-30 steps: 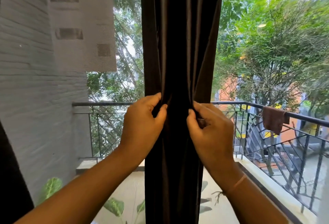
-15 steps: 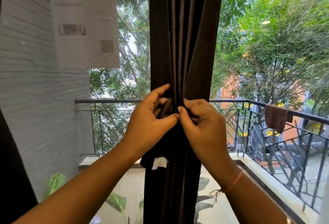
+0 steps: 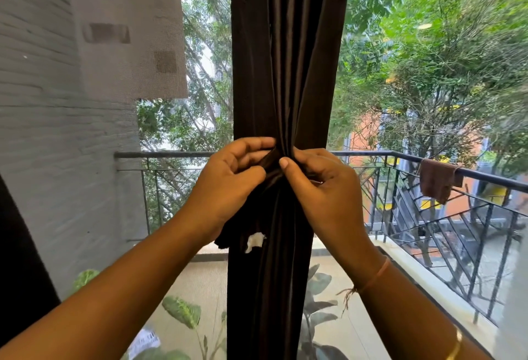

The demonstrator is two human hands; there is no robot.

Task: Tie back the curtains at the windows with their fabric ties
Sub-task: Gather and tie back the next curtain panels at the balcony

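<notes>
A dark brown curtain (image 3: pixel 288 54) hangs gathered into a narrow column in the middle of a screened window. A fabric tie (image 3: pixel 270 159) of the same dark cloth crosses its front at waist height. My left hand (image 3: pixel 228 185) pinches one end of the tie on the curtain's left side. My right hand (image 3: pixel 323 188) pinches the other end on the right, thumb pressed at the crossing. A loose tail of the tie with a white tag (image 3: pixel 254 241) hangs below my left hand.
Another dark curtain edge (image 3: pixel 20 259) fills the lower left. Behind the mesh screen lie a balcony with a black metal railing (image 3: pixel 428 165), a brown cloth (image 3: pixel 437 182) draped over it, leafy plants (image 3: pixel 183 311) on the floor, a grey wall (image 3: pixel 57 131) and trees.
Both hands have closed in from the curtain's sides to its front, bringing the tie ends together. The tie's tail with the white tag now hangs below my left hand.
</notes>
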